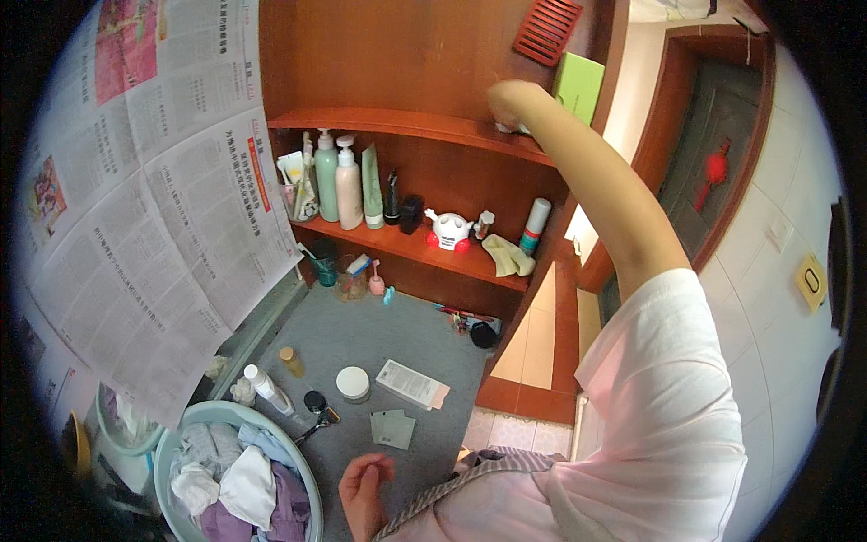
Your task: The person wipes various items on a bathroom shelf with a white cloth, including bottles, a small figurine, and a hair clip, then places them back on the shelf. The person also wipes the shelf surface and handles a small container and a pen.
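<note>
My right hand (pixel 513 103) reaches up to the upper wooden shelf (pixel 379 120), closed over a small white thing (pixel 503 127) of which only edges show. Beside that wrist stands a light-green box (pixel 580 85), with a red slatted rack (pixel 547 30) above it. My left hand (pixel 366 489) hangs low near the front of the grey counter (pixel 406 332), its fingers loosely curled and nothing seen in it. Two flat sachets (pixel 393 428) lie just beyond it. Past them are a white lidded jar (pixel 353 383) and a pale carton (pixel 412 384).
The lower shelf holds pump bottles (pixel 348 183), a white-and-red toy-like holder (pixel 450 230), a crumpled cloth (pixel 506 255) and a spray can (pixel 535 225). A basin of clothes (pixel 159 467) stands at the left, near a razor (pixel 318 425) and a white bottle (pixel 269 389). Newspaper sheets (pixel 169 223) hang above.
</note>
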Available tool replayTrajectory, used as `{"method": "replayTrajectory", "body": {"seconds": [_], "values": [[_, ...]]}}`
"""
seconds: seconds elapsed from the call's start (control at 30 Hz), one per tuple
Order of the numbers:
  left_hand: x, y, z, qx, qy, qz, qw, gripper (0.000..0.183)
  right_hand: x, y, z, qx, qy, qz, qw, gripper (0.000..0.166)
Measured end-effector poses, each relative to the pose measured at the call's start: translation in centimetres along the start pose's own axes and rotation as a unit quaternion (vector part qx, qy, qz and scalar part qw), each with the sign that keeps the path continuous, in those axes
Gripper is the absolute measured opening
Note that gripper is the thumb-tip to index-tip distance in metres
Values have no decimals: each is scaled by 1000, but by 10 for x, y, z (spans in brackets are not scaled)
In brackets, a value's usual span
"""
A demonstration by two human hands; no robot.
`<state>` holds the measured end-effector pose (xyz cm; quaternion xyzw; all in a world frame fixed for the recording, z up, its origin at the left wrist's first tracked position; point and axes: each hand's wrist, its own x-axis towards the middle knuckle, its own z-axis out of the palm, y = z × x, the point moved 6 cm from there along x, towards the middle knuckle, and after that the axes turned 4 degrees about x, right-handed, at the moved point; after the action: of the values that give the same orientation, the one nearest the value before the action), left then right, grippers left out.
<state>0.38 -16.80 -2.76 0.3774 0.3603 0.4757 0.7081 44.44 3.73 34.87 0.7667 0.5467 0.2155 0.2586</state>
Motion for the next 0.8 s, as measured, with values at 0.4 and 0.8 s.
{"method": "replayTrajectory", "body": {"seconds": [0.4,0.8], "values": [[11,-20,-5,0,-2,-38,999,14,-121,-51,-39,122,137,-10,983,9],[8,-23,-12,15,21,-44,999,15,-44,-61,-54,212,161,21,964,18]]}}
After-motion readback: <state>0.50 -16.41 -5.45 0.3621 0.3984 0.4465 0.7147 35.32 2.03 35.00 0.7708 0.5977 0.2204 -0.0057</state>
